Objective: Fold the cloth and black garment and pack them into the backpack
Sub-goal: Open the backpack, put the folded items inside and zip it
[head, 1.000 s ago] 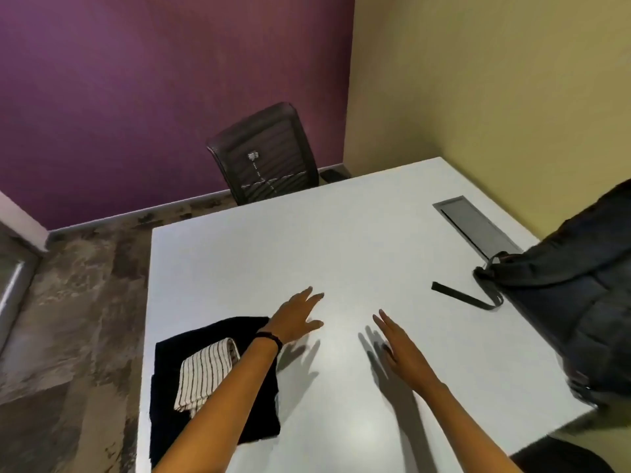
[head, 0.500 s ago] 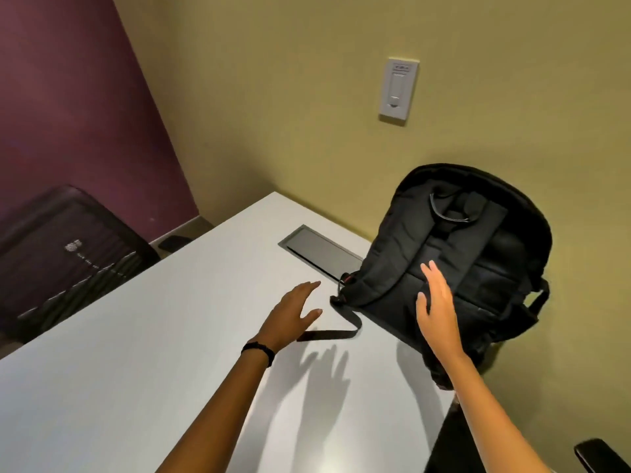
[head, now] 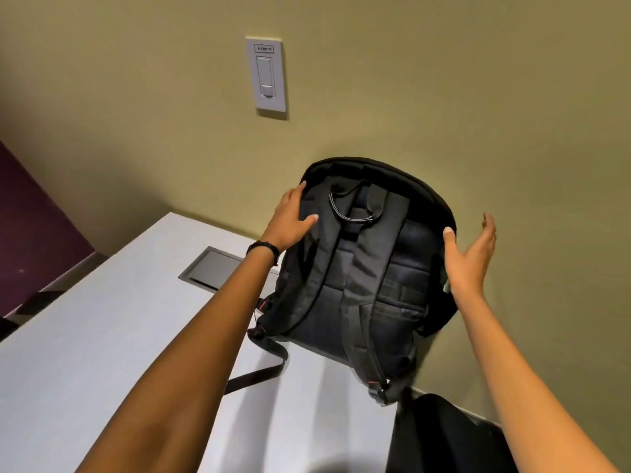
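The black backpack (head: 368, 268) stands upright at the far right corner of the white table (head: 102, 336), leaning against the wall with its strap side towards me. My left hand (head: 290, 220) grips its upper left edge, thumb on the front panel and fingers round the side. My right hand (head: 473, 254) is beside the upper right edge with fingers spread; only the thumb touches the bag. The cloth and the black garment are out of view.
A loose strap (head: 259, 373) of the bag trails on the table. A grey cable hatch (head: 213, 268) is set into the tabletop left of the bag. A light switch plate (head: 266, 78) hangs on the wall above. A dark chair back (head: 444, 438) shows at lower right.
The view has swung right from the folded garment and cloth to the backpack. Both hands have risen from the table to the sides of the bag's top; the left now holds it.
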The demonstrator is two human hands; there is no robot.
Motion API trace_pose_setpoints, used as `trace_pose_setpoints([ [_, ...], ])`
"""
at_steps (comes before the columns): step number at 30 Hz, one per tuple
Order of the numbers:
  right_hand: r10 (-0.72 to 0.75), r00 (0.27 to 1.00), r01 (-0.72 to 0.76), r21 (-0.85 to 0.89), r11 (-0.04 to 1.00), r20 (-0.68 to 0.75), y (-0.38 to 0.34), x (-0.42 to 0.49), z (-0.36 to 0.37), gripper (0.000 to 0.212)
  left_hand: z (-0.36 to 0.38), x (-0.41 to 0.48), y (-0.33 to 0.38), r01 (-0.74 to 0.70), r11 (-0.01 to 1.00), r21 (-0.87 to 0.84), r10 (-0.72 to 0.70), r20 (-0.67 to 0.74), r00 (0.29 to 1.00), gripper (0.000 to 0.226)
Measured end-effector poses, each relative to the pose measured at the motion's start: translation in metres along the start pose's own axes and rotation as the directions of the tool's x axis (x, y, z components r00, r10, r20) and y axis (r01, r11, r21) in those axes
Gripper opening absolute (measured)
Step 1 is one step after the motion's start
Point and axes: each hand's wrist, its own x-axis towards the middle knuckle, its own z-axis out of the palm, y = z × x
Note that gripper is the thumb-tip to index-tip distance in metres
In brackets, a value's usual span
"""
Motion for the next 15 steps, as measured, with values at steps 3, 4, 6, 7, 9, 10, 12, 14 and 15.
trace_pose_setpoints([
  [3,0.168,0.978,-0.179,0.084,0.98,0.126,0.001,0.015,0.007,0.075,0.004,0.037,0.007,0.001,0.999,0.046,0.001,-0.035,0.999,0.075],
  [4,0.195,0.967,-0.211,0.088,0.974,0.165,0.003,0.019,0.01,0.078,0.004,0.048,0.009,0.004,0.998,0.059,-0.001,-0.044,0.999,0.077],
  [6,0.217,0.95,-0.243,0.091,0.966,0.225,0.004,0.025,0.016,0.083,0.004,0.066,0.011,0.005,0.996,0.084,-0.001,-0.052,0.999,0.079],
  [7,0.224,0.944,-0.252,0.088,0.964,0.242,0.005,0.028,0.019,0.084,0.004,0.073,0.012,0.007,0.996,0.091,-0.002,-0.051,0.999,0.08],
  [9,0.239,0.939,-0.266,0.079,0.961,0.248,0.006,0.031,0.024,0.085,0.005,0.086,0.013,-0.006,0.993,0.119,0.01,-0.034,0.999,0.083],
  [10,0.25,0.939,-0.274,0.076,0.959,0.238,0.007,0.032,0.025,0.085,0.005,0.09,0.013,-0.023,0.99,0.14,0.025,-0.013,1.0,0.084],
  [12,0.254,0.941,-0.275,0.064,0.959,0.224,0.01,0.03,0.028,0.08,0.006,0.096,0.015,-0.052,0.986,0.158,0.049,0.027,0.998,0.083],
  [14,0.219,0.951,-0.234,0.045,0.971,0.217,0.014,0.029,0.03,0.061,0.008,0.099,0.015,-0.06,0.986,0.153,0.054,0.04,0.998,0.08],
  [15,0.2,0.958,-0.213,0.043,0.976,0.204,0.014,0.028,0.03,0.05,0.01,0.099,0.015,-0.054,0.987,0.15,0.05,0.025,0.998,0.078],
])
